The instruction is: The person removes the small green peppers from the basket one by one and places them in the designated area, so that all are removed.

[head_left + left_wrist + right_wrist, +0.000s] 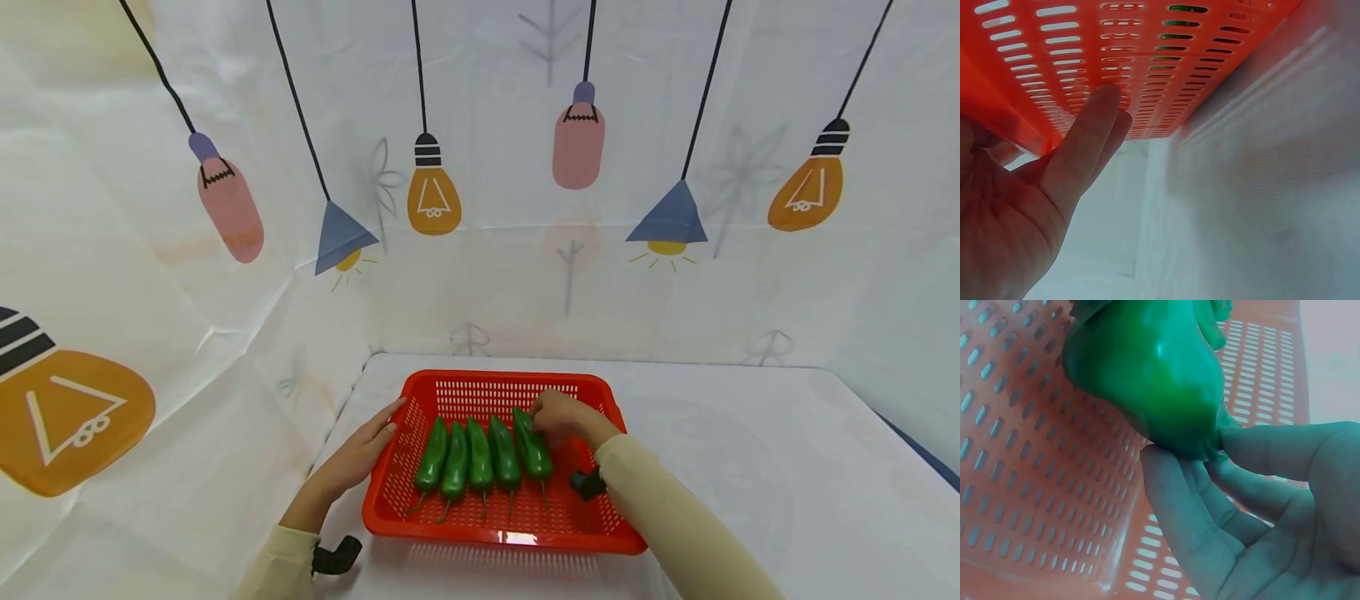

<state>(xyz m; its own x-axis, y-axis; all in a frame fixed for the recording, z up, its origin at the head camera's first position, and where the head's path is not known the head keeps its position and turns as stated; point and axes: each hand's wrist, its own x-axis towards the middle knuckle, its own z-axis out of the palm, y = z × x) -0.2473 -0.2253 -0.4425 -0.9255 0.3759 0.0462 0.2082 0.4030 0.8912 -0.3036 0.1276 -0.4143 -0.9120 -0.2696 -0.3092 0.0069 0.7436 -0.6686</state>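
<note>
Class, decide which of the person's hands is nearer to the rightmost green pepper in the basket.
Right. The right hand pinches the rightmost pepper by its tip; the left hand is at the basket's left rim, beyond the other four peppers.

The right hand (564,417) hides most of its own fingers from the head camera. Seen from the left wrist, the peppers (480,454) are only green slivers behind the slotted basket (1140,72). The held pepper (1154,375) runs off the right wrist view's top edge; the head view's edges cut both sleeves (690,525).
</note>
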